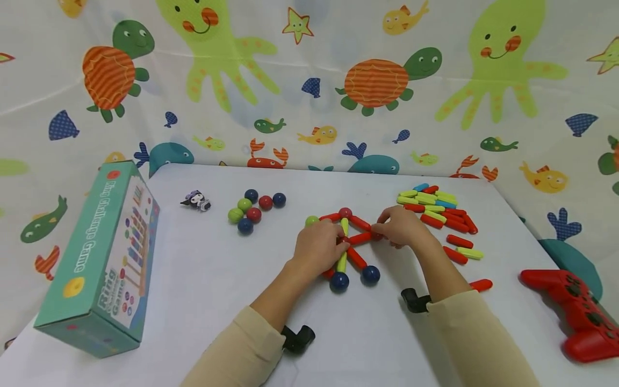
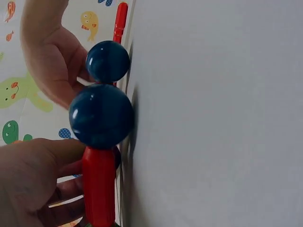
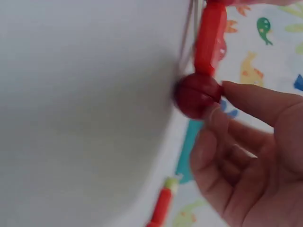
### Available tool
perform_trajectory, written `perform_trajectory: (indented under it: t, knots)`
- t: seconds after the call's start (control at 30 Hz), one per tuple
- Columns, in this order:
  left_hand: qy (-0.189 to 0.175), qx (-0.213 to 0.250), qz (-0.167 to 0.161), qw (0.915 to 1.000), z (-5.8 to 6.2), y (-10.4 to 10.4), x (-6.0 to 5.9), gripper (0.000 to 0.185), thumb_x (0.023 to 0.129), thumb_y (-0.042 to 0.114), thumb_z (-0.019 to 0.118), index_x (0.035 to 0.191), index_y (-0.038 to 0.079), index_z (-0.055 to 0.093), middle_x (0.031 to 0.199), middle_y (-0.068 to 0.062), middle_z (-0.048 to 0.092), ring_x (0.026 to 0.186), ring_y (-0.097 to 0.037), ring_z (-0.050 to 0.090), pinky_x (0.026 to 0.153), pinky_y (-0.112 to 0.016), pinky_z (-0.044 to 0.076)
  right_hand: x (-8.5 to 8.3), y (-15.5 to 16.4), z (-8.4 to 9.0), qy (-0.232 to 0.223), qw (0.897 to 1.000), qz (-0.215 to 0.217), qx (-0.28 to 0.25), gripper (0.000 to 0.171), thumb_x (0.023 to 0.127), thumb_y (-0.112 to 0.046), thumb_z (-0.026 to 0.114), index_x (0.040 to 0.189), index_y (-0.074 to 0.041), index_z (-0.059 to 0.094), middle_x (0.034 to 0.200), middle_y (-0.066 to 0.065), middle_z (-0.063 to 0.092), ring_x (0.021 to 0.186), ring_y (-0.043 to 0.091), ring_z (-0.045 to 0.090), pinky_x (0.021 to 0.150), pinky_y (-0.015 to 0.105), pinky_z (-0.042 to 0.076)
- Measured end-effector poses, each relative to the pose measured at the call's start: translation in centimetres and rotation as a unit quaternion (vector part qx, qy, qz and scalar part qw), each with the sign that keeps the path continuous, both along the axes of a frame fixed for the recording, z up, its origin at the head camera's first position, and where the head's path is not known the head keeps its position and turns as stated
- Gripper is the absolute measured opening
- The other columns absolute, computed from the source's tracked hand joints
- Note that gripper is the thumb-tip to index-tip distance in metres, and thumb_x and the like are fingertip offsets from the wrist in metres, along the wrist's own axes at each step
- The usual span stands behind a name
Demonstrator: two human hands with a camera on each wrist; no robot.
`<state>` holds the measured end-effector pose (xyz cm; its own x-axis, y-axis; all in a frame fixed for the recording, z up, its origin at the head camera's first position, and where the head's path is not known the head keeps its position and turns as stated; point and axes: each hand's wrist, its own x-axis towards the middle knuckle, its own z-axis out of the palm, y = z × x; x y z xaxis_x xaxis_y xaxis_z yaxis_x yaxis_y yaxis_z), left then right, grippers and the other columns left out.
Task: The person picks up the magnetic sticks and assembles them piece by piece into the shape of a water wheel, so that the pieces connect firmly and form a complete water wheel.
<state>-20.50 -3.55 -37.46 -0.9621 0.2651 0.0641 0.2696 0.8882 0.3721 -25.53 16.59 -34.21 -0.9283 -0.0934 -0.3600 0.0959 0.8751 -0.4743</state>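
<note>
Box [image 1: 96, 263] | reads "Ring Challenge Game" | hands on rod figure [image 1: 350, 244]

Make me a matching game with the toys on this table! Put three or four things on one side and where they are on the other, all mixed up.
Things:
1. box
2. game controller
3. loose balls
4. pile of sticks

Places:
A. far right edge of the table
B. behind the left hand
C. far left edge of the table
D. behind the right hand

Pairs: 1-C, 2-A, 3-B, 4-D
</note>
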Motion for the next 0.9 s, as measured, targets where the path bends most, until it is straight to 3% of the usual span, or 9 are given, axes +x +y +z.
perform_trajectory:
  t: [0.1, 0.23, 0.33, 0.47, 0.67, 0.8, 0.9]
  knots:
    - [0.016, -0.025, -0.002, 0.9995, 0.0, 0.5, 0.2, 0.028, 0.093, 0.038, 0.077, 0.103, 0.012, 0.076, 0.078, 0.001, 0.064, 0.068, -0.012, 0.057, 0.057, -0.020, 0.045, -0.4, 0.5, -1.1, 0.013, 0.998, -0.004, -0.059, 0.041, 0.101, -0.029, 0.065, 0.134, -0.004, 0.064, 0.109, 0.016, 0.071, 0.082, 0.022, 0.066, 0.072, 0.024, 0.058]
    - [0.014, -0.046, 0.003, 0.9988, 0.2, 0.7, 0.3, 0.028, 0.094, 0.039, 0.076, 0.101, 0.012, 0.075, 0.076, 0.002, 0.066, 0.066, -0.012, 0.057, 0.058, -0.022, 0.045, -0.3, 1.9, -1.6, 0.019, 0.994, 0.018, -0.109, 0.040, 0.102, -0.025, 0.065, 0.138, -0.007, 0.062, 0.121, 0.019, 0.070, 0.093, 0.024, 0.069, 0.081, 0.029, 0.061]
    - [0.006, -0.040, 0.012, 0.9991, 0.4, 0.5, 0.2, 0.028, 0.093, 0.040, 0.077, 0.099, 0.013, 0.074, 0.075, 0.003, 0.065, 0.068, -0.012, 0.058, 0.060, -0.023, 0.046, 0.7, 3.8, -0.9, 0.053, 0.994, 0.041, -0.080, 0.038, 0.102, -0.024, 0.065, 0.136, -0.007, 0.064, 0.123, 0.019, 0.069, 0.102, 0.029, 0.067, 0.083, 0.034, 0.060]
    - [0.011, -0.027, 0.021, 0.9993, 0.5, 0.0, 0.1, 0.026, 0.092, 0.038, 0.078, 0.095, 0.012, 0.074, 0.072, 0.002, 0.063, 0.066, -0.013, 0.058, 0.060, -0.024, 0.046, 2.1, 7.6, 0.1, 0.095, 0.995, 0.030, -0.004, 0.036, 0.099, -0.023, 0.067, 0.130, -0.005, 0.067, 0.122, 0.021, 0.066, 0.110, 0.037, 0.060, 0.080, 0.039, 0.059]
    - [0.005, -0.012, 0.021, 0.9997, 0.4, -0.4, 0.1, 0.025, 0.092, 0.037, 0.079, 0.093, 0.012, 0.074, 0.069, 0.002, 0.061, 0.064, -0.014, 0.057, 0.058, -0.023, 0.044, 2.8, 12.3, -0.2, 0.037, 0.998, 0.028, 0.048, 0.037, 0.094, -0.016, 0.071, 0.126, 0.001, 0.066, 0.118, 0.024, 0.065, 0.105, 0.038, 0.059, 0.074, 0.038, 0.060]
    - [0.007, -0.006, 0.012, 0.9999, 0.3, -0.3, 0.1, 0.026, 0.092, 0.037, 0.079, 0.094, 0.011, 0.075, 0.069, 0.002, 0.062, 0.065, -0.014, 0.057, 0.058, -0.023, 0.044, 2.8, 13.2, -0.8, 0.012, 0.997, 0.035, 0.066, 0.038, 0.089, -0.014, 0.077, 0.123, 0.002, 0.067, 0.113, 0.023, 0.067, 0.101, 0.036, 0.059, 0.074, 0.038, 0.059]
    - [0.004, -0.003, 0.009, 0.9999, 0.3, -0.2, 0.1, 0.024, 0.093, 0.034, 0.078, 0.099, 0.011, 0.076, 0.074, 0.001, 0.064, 0.068, -0.014, 0.058, 0.060, -0.023, 0.045, 2.7, 12.8, -1.2, 0.025, 0.998, 0.036, 0.054, 0.039, 0.090, -0.018, 0.077, 0.124, 0.001, 0.067, 0.111, 0.020, 0.068, 0.097, 0.031, 0.061, 0.073, 0.035, 0.059]
